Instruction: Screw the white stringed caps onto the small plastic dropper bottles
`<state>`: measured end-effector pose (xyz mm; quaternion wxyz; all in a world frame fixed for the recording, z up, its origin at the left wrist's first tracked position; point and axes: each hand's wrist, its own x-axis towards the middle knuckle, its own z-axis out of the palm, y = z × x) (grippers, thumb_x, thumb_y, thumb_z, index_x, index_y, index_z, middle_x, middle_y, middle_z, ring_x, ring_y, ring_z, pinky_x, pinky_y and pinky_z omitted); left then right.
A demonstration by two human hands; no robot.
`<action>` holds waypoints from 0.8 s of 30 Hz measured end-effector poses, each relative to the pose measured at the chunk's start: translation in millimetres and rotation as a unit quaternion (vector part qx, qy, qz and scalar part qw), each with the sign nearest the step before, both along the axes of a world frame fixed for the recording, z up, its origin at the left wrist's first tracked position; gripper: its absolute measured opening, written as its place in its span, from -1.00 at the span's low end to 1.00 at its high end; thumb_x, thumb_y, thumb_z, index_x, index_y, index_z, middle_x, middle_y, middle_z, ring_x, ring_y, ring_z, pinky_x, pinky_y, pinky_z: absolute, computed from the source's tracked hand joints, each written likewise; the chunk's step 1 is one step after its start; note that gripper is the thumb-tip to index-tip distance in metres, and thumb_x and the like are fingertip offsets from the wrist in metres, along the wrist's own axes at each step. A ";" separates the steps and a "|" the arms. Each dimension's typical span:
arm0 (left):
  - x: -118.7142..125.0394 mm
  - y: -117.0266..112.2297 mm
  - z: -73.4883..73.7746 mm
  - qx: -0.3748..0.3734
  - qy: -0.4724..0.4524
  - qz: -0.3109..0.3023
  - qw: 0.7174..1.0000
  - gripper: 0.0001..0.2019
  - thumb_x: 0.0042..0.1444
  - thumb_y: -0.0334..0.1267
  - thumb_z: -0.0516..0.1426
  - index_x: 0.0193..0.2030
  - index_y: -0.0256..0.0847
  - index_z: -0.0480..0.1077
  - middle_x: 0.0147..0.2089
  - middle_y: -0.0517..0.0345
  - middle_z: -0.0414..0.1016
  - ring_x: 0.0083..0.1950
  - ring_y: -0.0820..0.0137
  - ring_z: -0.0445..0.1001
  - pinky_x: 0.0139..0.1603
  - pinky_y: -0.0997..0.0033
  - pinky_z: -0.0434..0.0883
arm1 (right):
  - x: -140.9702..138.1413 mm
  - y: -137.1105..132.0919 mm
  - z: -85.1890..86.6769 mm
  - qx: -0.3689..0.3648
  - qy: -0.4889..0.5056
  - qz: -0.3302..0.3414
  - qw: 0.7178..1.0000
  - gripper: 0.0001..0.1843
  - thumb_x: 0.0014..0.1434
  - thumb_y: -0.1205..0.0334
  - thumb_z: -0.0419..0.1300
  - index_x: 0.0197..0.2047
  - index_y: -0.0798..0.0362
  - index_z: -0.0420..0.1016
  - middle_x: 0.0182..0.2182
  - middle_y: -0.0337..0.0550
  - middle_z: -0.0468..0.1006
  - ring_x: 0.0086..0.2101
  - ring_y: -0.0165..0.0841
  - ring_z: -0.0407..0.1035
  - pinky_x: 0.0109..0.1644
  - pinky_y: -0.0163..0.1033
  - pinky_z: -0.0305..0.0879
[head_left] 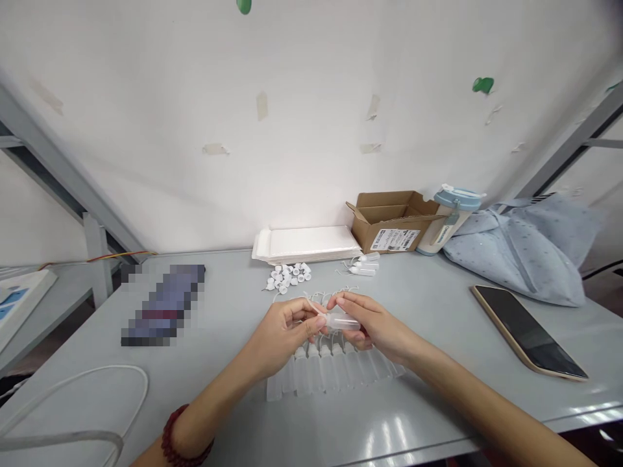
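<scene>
Both hands meet over the middle of the grey table. My right hand is closed round a small clear plastic tube held sideways. My left hand pinches at the tube's left end, where a thin strap or cap sits. Just under the hands lies a row of several clear tubes, side by side. Beyond the hands is a heap of small white caps. A few capped tubes lie to the right of that heap.
A white foam tray and an open cardboard box stand by the wall. A blue-lidded cup and a blue cloth bag are at the right. A phone lies face up. A white cable curls at the left.
</scene>
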<state>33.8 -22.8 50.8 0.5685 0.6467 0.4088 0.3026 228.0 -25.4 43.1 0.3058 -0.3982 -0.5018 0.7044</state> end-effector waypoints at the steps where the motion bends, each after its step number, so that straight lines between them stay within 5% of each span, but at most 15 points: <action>1: -0.1 -0.4 0.0 0.010 -0.002 0.005 1.000 -0.80 0.10 -0.14 0.13 -0.22 -0.21 0.43 -0.36 0.17 0.46 -0.34 0.41 0.37 -0.30 0.44 0.32 | 0.1 0.0 0.5 -0.002 0.005 -0.002 1.000 -0.73 0.27 -0.02 -0.03 -0.20 0.01 0.26 -0.70 -0.46 0.05 -0.66 -0.56 -0.20 -0.60 -0.42 -0.26; 7: 1.5 -2.4 0.2 0.060 0.021 0.024 0.998 -0.80 0.10 -0.16 0.13 -0.19 -0.19 0.45 -0.32 0.16 0.42 -0.33 0.41 0.34 -0.34 0.45 0.29 | -0.1 1.6 3.1 -0.001 -0.001 -0.011 1.000 -0.72 0.26 -0.03 -0.02 -0.23 0.01 0.26 -0.72 -0.48 0.02 -0.67 -0.57 -0.20 -0.61 -0.42 -0.25; 24: 1.2 -4.3 2.0 0.028 0.012 0.007 1.000 -0.77 0.09 -0.10 0.14 -0.21 -0.20 0.42 -0.36 0.18 0.40 -0.33 0.41 0.32 -0.30 0.44 0.29 | 2.4 0.0 2.6 0.052 0.011 0.021 0.998 -0.61 0.25 -0.14 -0.05 -0.20 0.04 0.26 -0.72 -0.48 0.06 -0.68 -0.56 -0.13 -0.60 -0.42 -0.15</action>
